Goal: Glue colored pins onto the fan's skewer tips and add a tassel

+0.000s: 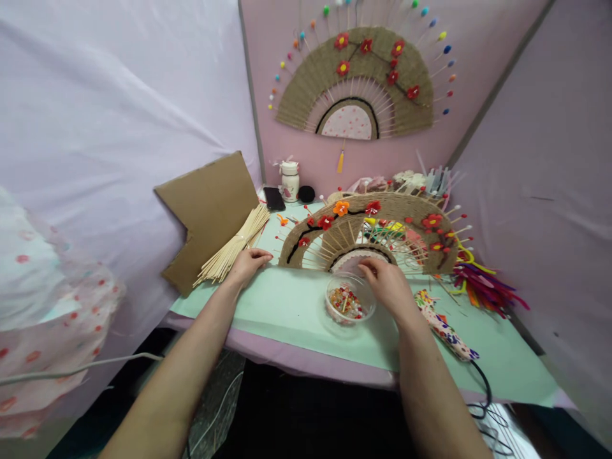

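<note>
Bowl (pixel 350 299) beside (perhaps touching) right hand (pixel 389 287)

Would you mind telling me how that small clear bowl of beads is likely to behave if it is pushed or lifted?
The clear bowl looks thin and light, so it would probably slide easily on the smooth green mat. Open-topped with loose beads, it would likely spill them if tilted.

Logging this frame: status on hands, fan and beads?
Left hand down at the woven fan's left end, beside the skewer bundle. Right hand over the bead bowl, fingertips near the fan's base; grip unclear. Nothing blocks either hand.
</note>
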`<move>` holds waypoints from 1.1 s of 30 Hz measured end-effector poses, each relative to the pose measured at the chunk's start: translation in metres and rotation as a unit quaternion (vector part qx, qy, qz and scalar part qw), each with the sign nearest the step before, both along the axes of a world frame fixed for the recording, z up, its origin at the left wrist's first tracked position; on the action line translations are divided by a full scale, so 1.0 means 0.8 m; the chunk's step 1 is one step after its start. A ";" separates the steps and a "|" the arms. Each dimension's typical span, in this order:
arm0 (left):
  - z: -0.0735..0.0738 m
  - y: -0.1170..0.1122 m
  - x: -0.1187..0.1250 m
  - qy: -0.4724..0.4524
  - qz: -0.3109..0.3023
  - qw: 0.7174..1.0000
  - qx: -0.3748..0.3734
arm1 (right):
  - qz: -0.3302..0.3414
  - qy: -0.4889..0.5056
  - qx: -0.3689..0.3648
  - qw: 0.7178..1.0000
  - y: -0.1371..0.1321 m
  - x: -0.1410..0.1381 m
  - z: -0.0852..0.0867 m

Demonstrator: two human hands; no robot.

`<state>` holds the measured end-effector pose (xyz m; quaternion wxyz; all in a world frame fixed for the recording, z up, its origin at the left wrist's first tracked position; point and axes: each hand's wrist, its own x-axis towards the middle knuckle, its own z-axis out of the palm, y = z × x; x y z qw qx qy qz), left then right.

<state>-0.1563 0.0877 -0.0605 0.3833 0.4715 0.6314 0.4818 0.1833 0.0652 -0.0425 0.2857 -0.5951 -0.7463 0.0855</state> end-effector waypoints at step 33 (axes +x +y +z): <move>-0.001 0.001 0.000 -0.003 -0.004 1.000 0.000 | -0.133 0.083 0.118 0.980 0.045 -0.015 0.032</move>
